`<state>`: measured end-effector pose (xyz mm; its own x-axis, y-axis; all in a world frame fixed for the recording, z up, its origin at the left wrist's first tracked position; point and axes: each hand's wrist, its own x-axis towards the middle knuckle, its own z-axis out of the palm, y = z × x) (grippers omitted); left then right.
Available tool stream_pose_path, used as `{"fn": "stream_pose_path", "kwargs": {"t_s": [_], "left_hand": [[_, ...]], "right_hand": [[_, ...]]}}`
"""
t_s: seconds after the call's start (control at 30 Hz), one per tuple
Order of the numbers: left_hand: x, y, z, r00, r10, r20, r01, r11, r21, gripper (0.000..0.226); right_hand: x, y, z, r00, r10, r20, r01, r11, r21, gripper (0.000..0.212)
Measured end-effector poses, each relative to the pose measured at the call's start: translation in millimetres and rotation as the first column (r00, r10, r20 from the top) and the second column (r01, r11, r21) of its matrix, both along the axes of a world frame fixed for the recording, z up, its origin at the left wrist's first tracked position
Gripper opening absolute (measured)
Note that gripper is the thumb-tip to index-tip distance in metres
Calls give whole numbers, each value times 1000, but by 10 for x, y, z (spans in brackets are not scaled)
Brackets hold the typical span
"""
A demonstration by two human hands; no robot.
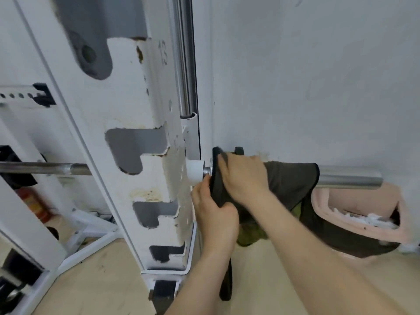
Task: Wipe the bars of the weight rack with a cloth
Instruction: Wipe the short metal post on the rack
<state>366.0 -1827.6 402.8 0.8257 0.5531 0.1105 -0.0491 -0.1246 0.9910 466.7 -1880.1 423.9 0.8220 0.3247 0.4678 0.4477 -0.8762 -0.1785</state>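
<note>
Head view: the white upright of the weight rack [145, 133] fills the left half, its notched face toward the camera. From its right side a chrome bar [350, 177] sticks out level, its long axis running left to right across the picture, with the free end toward the right edge. A dark cloth [291, 178] is draped over the inner stretch of that bar and hangs down below it toward the floor [102, 280].

The right hand [243, 176] sits on top, fingers curled over the cloth and the bar beneath, right by the collar next to the upright. The left hand [216, 214] is lower and closer to the upright, gripping the hanging part of the cloth under the bar. Its fingertips seem to reach the collar, though the blur there leaves that unsure.

The bare chrome lies to the right of both hands, beyond the cloth's edge. The uncovered length is thus straight along the bar's axis, away from the upright, and the right hand is the nearer one to it. A pink padded thing [363, 208] sits just under the free end.
</note>
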Motion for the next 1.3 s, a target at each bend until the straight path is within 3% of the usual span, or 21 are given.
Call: {"fn": "stream_pose_path", "kwargs": {"t_s": [0.2,0.27,0.33,0.4,0.43,0.47,0.53,0.57,0.6,0.63,0.73,0.83,0.87,0.9,0.97,1.0,1.1,1.13,1.2,1.27,1.3], "left_hand": [[-177,-139,-209,992,-128,-20,129,966,226,65],[-257,-164,-196,989,-148,-22,149,947,285,73],[-250,-146,-120,992,-123,-30,125,932,339,83],[-182,-93,-52,993,-114,-37,118,888,444,84],[-131,-70,-38,993,-104,-46,113,861,497,83],[-83,-52,-51,994,-93,-50,106,827,553,82],[-55,-51,-130,993,-76,-88,115,750,652,82],[-75,-50,-190,989,-72,-131,143,707,692,83],[-115,-45,-243,981,-69,-182,181,664,726,84],[-165,-28,-294,970,-73,-230,224,622,750,84],[-286,32,-261,962,-106,-253,265,601,754,82],[-270,2,-59,993,-71,-91,115,642,758,76],[-225,-19,17,996,-62,-57,83,646,759,75],[-164,-32,88,997,-53,-52,74,643,762,75],[-23,-36,154,994,-18,-108,96,618,780,69],[32,-20,144,989,1,-145,116,588,800,66],[67,44,44,978,19,-208,175,466,868,66],[52,52,13,974,23,-224,192,432,881,69],[7,53,-6,963,28,-268,240,364,900,76],[-5,90,43,950,35,-309,283,312,907,79],[-8,115,61,948,40,-317,293,289,912,79]], "right_hand": [[-523,-504,-400,956,286,74,-285,958,-24,52],[-592,-555,-169,939,344,6,-329,891,313,40],[-451,-417,191,941,338,-21,-221,660,718,30],[-240,-188,491,970,243,7,-135,516,846,39],[-171,-54,562,966,260,1,-146,540,829,37],[-104,64,556,955,293,-52,-154,635,757,33],[-32,202,349,950,272,-154,-199,907,370,32],[-71,172,235,956,257,-143,-237,962,138,33],[-130,100,158,955,274,-111,-274,962,18,36],[-216,-12,109,951,297,-88,-298,955,11,39],[-405,-393,92,957,287,-32,-271,931,246,32],[-174,-328,356,976,203,-76,-128,821,556,43],[-85,-214,425,977,199,-72,-118,797,593,43],[-36,-107,457,973,207,-97,-122,829,546,41],[8,-10,293,980,145,-137,-117,973,199,39],[-12,-38,178,991,107,-76,-104,994,46,41],[0,-314,135,999,42,-18,-43,998,-43,49],[115,-367,216,996,-7,-94,11,999,37,51],[289,-323,473,956,1,-294,112,923,369,48],[387,-28,645,956,108,-273,99,757,646,46],[363,171,701,959,159,-235,37,752,658,45]]}}
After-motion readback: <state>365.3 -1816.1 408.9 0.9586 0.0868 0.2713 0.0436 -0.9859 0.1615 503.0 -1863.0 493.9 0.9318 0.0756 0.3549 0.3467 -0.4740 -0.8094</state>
